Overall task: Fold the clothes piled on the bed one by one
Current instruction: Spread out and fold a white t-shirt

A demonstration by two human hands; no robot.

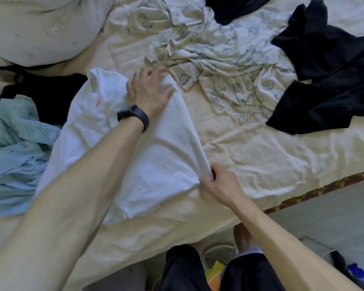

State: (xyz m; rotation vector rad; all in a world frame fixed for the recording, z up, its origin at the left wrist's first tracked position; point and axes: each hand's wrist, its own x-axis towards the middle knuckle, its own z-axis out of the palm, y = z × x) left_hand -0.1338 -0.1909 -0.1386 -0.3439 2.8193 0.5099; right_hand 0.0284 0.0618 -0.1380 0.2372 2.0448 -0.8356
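Room to my right, crowded on my left.
Bare sheet (250, 156) lies free beside the white shirt (156, 156) out to the bed's edge (315, 191); printed garment (225, 59) and black clothes (324, 85) block the far side, and the blue garment (15, 143) presses against the shirt's left.

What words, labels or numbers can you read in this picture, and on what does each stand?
No text can be read.
white T-shirt: a red print beside the left hand, too blurred and creased to read.
patterned cream garment: dark printed motifs, too small and blurred to read.
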